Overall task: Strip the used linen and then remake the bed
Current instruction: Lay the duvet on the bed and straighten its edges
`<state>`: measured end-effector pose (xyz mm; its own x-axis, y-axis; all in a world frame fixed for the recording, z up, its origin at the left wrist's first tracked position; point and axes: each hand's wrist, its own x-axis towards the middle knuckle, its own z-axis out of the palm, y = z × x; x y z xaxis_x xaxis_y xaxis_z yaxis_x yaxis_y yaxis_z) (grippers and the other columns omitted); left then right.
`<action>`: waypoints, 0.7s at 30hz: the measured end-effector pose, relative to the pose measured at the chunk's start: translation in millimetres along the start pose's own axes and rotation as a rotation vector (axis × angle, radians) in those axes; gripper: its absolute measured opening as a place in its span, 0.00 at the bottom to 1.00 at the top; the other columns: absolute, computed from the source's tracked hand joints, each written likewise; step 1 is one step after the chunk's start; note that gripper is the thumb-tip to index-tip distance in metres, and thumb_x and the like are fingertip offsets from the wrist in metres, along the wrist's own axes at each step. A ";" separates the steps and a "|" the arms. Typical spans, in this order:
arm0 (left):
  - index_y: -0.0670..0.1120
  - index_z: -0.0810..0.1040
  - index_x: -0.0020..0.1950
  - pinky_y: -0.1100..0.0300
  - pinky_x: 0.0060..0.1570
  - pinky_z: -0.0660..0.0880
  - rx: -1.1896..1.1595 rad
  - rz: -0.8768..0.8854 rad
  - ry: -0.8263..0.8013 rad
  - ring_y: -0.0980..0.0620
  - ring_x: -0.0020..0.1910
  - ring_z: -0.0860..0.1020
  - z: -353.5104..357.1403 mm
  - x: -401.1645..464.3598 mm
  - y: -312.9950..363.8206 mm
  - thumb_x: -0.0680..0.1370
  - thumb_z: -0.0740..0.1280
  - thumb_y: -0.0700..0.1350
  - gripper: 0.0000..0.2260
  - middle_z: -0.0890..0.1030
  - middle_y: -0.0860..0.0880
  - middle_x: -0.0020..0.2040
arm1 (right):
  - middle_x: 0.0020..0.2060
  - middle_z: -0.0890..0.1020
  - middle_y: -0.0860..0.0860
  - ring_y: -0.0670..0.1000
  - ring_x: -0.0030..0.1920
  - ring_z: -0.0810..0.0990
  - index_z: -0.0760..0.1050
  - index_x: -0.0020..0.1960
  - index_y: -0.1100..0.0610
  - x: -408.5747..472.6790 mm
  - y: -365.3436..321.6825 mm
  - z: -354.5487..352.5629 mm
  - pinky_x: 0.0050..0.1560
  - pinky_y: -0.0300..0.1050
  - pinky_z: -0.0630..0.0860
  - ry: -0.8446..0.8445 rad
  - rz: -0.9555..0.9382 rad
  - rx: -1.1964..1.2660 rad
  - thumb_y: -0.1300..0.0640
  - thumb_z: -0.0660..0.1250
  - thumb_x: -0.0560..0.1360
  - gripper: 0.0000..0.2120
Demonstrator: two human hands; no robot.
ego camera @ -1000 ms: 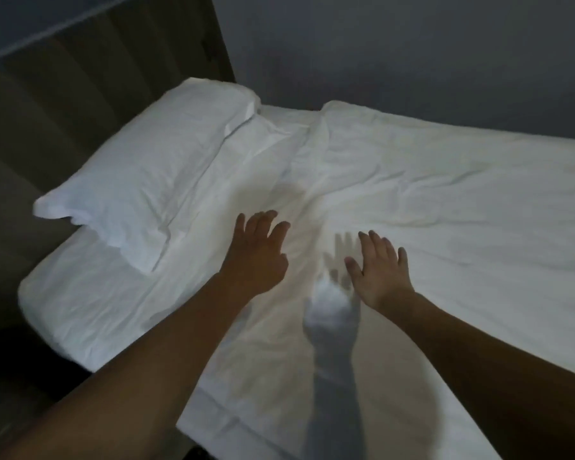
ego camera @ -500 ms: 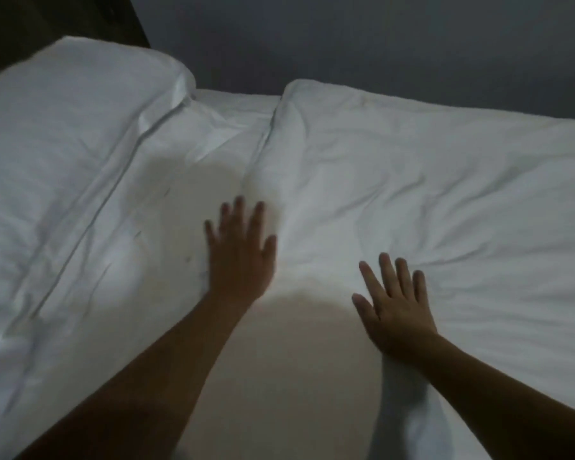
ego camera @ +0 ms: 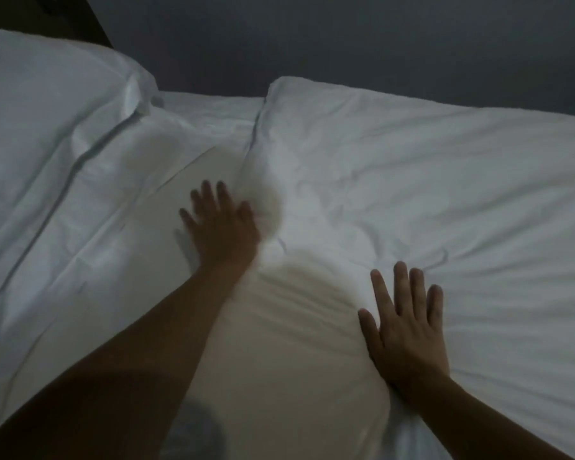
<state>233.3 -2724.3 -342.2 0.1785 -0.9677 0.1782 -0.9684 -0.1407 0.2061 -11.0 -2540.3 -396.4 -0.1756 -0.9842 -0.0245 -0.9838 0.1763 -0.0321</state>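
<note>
Head view: left hand and right hand press flat, fingers spread, on white duvet.

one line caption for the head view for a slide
Both open hands press flat on the wrinkled white duvet beside a white pillow.

Grey wall, dark wooden headboard

We saw a plain white duvet, a plain white pillow, a white sheet, and a dark grey wall.
</note>
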 end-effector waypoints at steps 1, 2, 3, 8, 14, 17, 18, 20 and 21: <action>0.45 0.61 0.78 0.37 0.73 0.52 -0.022 0.165 0.061 0.39 0.77 0.57 -4.6 7.1 28.2 0.81 0.50 0.55 0.27 0.59 0.42 0.78 | 0.78 0.42 0.58 0.59 0.78 0.39 0.44 0.80 0.50 1.2 1.0 2.2 0.75 0.64 0.46 0.001 -0.003 0.003 0.37 0.44 0.80 0.33; 0.48 0.62 0.77 0.38 0.72 0.53 -0.044 0.341 0.080 0.40 0.77 0.58 -8.2 13.1 60.9 0.80 0.50 0.56 0.27 0.61 0.44 0.78 | 0.78 0.43 0.58 0.60 0.78 0.40 0.45 0.80 0.50 2.6 1.3 4.2 0.75 0.64 0.46 0.006 -0.006 0.008 0.37 0.45 0.80 0.32; 0.51 0.62 0.77 0.38 0.73 0.52 -0.051 0.516 0.060 0.41 0.77 0.57 -10.3 17.0 94.5 0.80 0.49 0.58 0.27 0.60 0.46 0.78 | 0.79 0.45 0.58 0.60 0.78 0.41 0.46 0.80 0.51 4.5 1.7 6.6 0.75 0.64 0.46 0.013 -0.011 0.014 0.38 0.45 0.80 0.32; 0.55 0.53 0.80 0.44 0.76 0.41 0.099 0.654 -0.178 0.48 0.79 0.48 43.5 58.7 130.1 0.81 0.46 0.62 0.27 0.52 0.51 0.81 | 0.79 0.48 0.58 0.60 0.78 0.44 0.49 0.80 0.51 8.6 8.1 19.9 0.75 0.64 0.45 0.052 -0.036 0.043 0.39 0.45 0.79 0.32; 0.46 0.50 0.80 0.45 0.76 0.41 0.148 0.382 -0.166 0.45 0.79 0.46 54.5 85.3 90.8 0.82 0.46 0.58 0.29 0.49 0.46 0.81 | 0.78 0.48 0.58 0.61 0.78 0.44 0.49 0.80 0.50 12.5 10.2 24.1 0.75 0.64 0.44 0.080 -0.062 0.088 0.38 0.44 0.79 0.32; 0.44 0.52 0.80 0.41 0.75 0.42 0.055 0.378 -0.124 0.42 0.79 0.48 31.4 49.2 119.9 0.82 0.48 0.57 0.30 0.49 0.43 0.80 | 0.78 0.48 0.59 0.61 0.78 0.44 0.50 0.79 0.50 13.0 10.4 25.2 0.75 0.65 0.44 0.093 -0.069 0.095 0.39 0.47 0.78 0.32; 0.44 0.54 0.80 0.41 0.76 0.45 0.024 0.451 -0.109 0.42 0.79 0.50 25.3 21.8 123.7 0.81 0.49 0.56 0.29 0.51 0.43 0.80 | 0.78 0.48 0.59 0.61 0.78 0.44 0.50 0.79 0.50 13.4 10.7 25.1 0.75 0.65 0.44 0.098 -0.067 0.097 0.39 0.47 0.78 0.33; 0.44 0.57 0.79 0.41 0.75 0.48 0.029 0.636 -0.105 0.42 0.78 0.53 14.3 -48.4 109.4 0.82 0.47 0.55 0.28 0.56 0.43 0.79 | 0.78 0.47 0.59 0.61 0.78 0.43 0.48 0.80 0.50 13.0 11.4 24.8 0.75 0.64 0.42 0.089 -0.065 0.089 0.39 0.46 0.78 0.33; 0.43 0.58 0.79 0.41 0.75 0.50 0.053 0.675 -0.124 0.43 0.78 0.54 9.5 -81.0 89.5 0.82 0.47 0.55 0.28 0.57 0.43 0.79 | 0.78 0.46 0.59 0.60 0.78 0.42 0.47 0.80 0.50 13.2 10.8 24.6 0.75 0.64 0.41 0.086 -0.067 0.094 0.38 0.46 0.78 0.33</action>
<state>130.5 -2660.4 -347.3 -0.4848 -0.8635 0.1388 -0.8684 0.4942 0.0411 -23.1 -2551.0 -421.6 -0.1158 -0.9910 0.0668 -0.9865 0.1069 -0.1240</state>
